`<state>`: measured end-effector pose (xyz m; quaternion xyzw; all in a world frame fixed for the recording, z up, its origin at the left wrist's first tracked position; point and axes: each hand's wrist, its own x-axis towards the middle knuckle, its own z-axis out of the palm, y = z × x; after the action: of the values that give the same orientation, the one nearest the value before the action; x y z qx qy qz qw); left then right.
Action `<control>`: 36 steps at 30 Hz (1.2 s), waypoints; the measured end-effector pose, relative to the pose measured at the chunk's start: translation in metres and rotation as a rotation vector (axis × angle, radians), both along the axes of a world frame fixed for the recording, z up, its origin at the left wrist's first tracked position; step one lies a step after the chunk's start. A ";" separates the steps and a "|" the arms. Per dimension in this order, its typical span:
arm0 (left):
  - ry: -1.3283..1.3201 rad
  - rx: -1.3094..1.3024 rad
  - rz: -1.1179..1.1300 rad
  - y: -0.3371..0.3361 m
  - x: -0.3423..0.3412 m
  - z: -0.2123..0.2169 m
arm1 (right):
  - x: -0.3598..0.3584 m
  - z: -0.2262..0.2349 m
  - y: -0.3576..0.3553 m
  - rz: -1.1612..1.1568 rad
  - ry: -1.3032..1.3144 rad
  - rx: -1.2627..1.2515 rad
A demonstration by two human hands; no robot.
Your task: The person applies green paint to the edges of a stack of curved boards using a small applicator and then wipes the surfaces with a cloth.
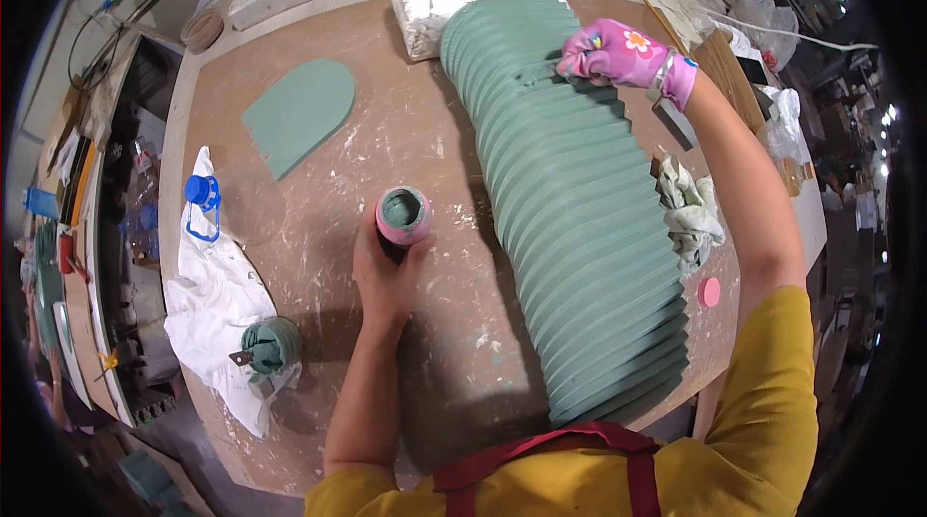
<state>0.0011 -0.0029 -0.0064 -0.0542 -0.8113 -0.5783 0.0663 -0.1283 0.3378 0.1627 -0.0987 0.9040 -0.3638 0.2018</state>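
A long row of overlapping green arch-topped panels [579,218] runs across the table, from near my body to the far side. My bare left hand [386,271] is wrapped round a small pink jar [415,231] with green paste inside. My right hand [618,55], in a pink flowered glove, is closed against the far right part of the row. What its fingers hold, if anything, is hidden. Dark wet-looking marks show on the panels beside its fingertips. One loose green arch-shaped panel [301,116] lies flat at the left.
At left, a white cloth [214,290] lies under a tub of green paste [275,343] with a scraper in it. A white wrapped block [420,20] stands behind the row. Right of it are a crumpled cloth [688,213] and a pink lid [709,292].
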 end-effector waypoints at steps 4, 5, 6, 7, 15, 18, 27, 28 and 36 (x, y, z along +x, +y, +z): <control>0.009 -0.026 0.031 -0.002 0.001 -0.003 | 0.002 -0.003 0.027 -0.158 0.152 -0.240; 0.006 -0.044 0.037 -0.002 0.001 -0.002 | 0.003 0.002 0.037 -0.207 0.100 -0.155; 0.010 -0.041 0.032 -0.001 0.002 0.000 | 0.007 0.002 0.043 -0.212 0.105 -0.152; 0.009 -0.045 0.038 0.000 0.002 0.002 | 0.012 -0.001 0.049 -0.252 0.099 -0.224; 0.041 -0.090 0.022 -0.002 0.003 0.007 | 0.032 -0.010 0.029 -0.141 0.015 -0.186; 0.018 -0.086 0.004 -0.004 0.002 0.001 | 0.030 -0.004 0.017 -0.150 -0.021 -0.136; -0.054 -0.031 -0.019 -0.001 0.003 0.015 | 0.044 0.013 0.049 -0.265 0.022 -0.078; -0.041 -0.037 -0.023 -0.001 0.002 0.015 | 0.047 0.013 0.049 -0.308 -0.002 -0.038; -0.009 -0.033 -0.019 0.001 0.002 0.014 | 0.057 -0.025 0.070 -0.290 0.097 -0.224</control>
<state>0.0028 -0.0019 0.0078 -0.0605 -0.8206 -0.5655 0.0560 -0.0711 0.4078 0.1376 -0.0069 0.8713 -0.4822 0.0912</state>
